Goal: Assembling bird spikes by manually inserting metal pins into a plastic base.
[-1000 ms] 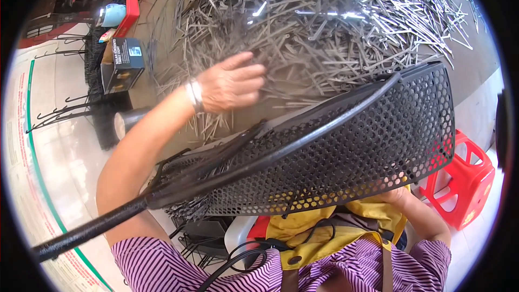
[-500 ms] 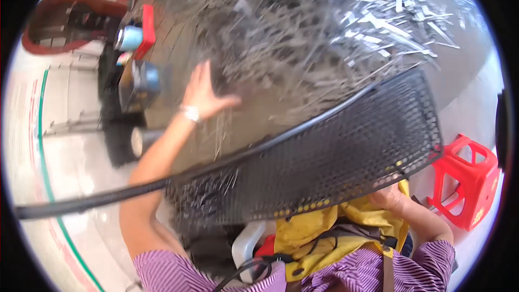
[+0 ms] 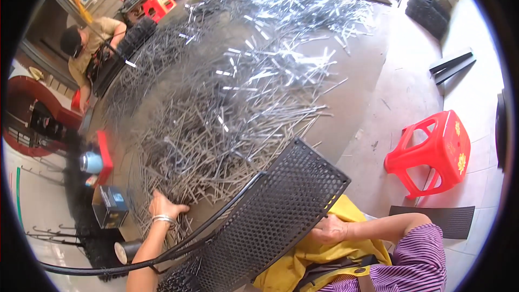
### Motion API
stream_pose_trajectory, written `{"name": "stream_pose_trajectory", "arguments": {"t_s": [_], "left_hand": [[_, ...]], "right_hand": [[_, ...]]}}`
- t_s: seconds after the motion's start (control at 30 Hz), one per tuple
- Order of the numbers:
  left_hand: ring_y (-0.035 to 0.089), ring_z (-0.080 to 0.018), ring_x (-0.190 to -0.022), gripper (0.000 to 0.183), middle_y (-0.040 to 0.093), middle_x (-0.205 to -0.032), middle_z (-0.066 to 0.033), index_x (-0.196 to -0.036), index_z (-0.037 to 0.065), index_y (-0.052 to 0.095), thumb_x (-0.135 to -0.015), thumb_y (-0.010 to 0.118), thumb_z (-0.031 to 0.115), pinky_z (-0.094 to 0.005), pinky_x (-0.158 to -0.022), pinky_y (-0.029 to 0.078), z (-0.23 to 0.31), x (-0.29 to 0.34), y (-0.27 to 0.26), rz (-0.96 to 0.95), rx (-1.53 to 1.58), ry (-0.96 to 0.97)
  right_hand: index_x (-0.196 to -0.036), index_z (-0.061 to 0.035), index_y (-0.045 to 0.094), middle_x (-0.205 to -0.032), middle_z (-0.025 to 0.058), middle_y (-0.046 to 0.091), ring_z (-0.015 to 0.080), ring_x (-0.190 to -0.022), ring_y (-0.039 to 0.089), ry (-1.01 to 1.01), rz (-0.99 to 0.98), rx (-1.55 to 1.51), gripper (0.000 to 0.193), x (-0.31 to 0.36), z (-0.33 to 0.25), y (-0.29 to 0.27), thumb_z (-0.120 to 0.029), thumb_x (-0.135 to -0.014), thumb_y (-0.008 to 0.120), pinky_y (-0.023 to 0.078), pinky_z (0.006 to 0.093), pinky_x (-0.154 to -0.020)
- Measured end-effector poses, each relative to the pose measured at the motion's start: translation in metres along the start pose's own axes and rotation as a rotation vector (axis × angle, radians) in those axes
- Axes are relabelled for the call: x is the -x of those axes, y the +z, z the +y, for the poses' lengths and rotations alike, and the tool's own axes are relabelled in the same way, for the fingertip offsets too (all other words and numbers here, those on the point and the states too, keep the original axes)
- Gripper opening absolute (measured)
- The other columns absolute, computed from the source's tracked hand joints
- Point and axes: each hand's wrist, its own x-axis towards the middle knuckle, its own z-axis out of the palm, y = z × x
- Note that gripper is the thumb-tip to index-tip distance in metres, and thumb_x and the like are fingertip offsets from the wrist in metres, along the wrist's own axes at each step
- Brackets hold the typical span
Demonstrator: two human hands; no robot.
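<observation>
A long black perforated panel lies tilted across my lap, with a black rod or tube along its far edge. My right hand is curled against its near edge, over my yellow apron; its fingertips are partly hidden. Beyond the panel, my left hand reaches to the near edge of a big heap of thin metallic strips. Its thumb is spread away from the fingers, and nothing shows in it. A cluster of short dark pieces sits at the panel's lower left end.
A red plastic stool stands at the right, near a flat dark perforated sheet. Left are a spool, a dark box and a light-blue container. Another person works at the far left beside another red stool.
The view has swung, bringing the whole heap and the other person into sight. My left hand has come down to the strips. My right hand stays at the panel's near edge.
</observation>
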Motion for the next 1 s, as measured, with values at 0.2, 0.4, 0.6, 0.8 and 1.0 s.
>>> {"name": "stream_pose_trajectory", "arguments": {"t_s": [0.2,0.4,0.6,0.8,1.0], "left_hand": [[0.052,-0.036,-0.088,0.094,0.051,-0.097,-0.0255,-0.111,-0.015,0.032,-0.045,0.072,0.038,-0.0388,-0.075,0.044,0.011,-0.003,-0.012,-0.124,-0.261,0.143],[0.046,-0.0425,-0.09,0.084,0.033,-0.112,-0.0274,-0.117,-0.009,0.024,-0.047,0.065,0.015,-0.0431,-0.079,0.042,0.011,0.0,0.012,0.044,0.02,0.219],[0.044,-0.0434,-0.089,0.08,0.036,-0.105,-0.0251,-0.119,-0.004,0.024,-0.047,0.06,-0.001,-0.0422,-0.076,0.041,-0.013,-0.013,0.044,0.293,0.079,0.312],[0.043,-0.0431,-0.085,0.073,0.039,-0.102,-0.0222,-0.117,-0.002,0.031,-0.048,0.054,-0.008,-0.0438,-0.071,0.039,-0.03,-0.022,0.044,0.416,0.049,0.467],[0.046,-0.0426,-0.087,0.081,0.042,-0.102,-0.0233,-0.123,0.001,0.021,-0.05,0.054,-0.01,-0.0429,-0.07,0.041,-0.029,-0.025,0.038,0.45,0.085,0.311]], "right_hand": [[-0.08,-0.0013,0.049,-0.062,0.0068,0.046,0.0227,-0.054,0.05,-0.039,0.025,-0.059,0.016,0.002,0.003,0.008,-0.009,-0.067,0.051,0.043,0.0312,-0.046],[-0.074,-0.0039,0.047,-0.061,0.0068,0.044,0.0231,-0.054,0.049,-0.021,0.012,-0.068,0.01,0.008,0.004,0.018,-0.011,-0.068,0.051,0.042,0.0318,-0.045],[-0.073,-0.0047,0.046,-0.061,0.0066,0.044,0.0233,-0.054,0.049,-0.013,-0.006,-0.083,0.01,0.005,0.0,0.014,-0.011,-0.068,0.052,0.041,0.0319,-0.045],[-0.073,-0.0044,0.046,-0.061,0.0066,0.044,0.0232,-0.055,0.049,-0.02,0.0,-0.09,0.01,0.001,-0.002,0.01,-0.012,-0.068,0.052,0.042,0.032,-0.045],[-0.073,-0.0039,0.048,-0.06,0.0062,0.045,0.0227,-0.054,0.05,-0.023,0.017,-0.056,0.01,0.0,-0.002,0.013,-0.011,-0.068,0.052,0.042,0.0313,-0.045]]}}
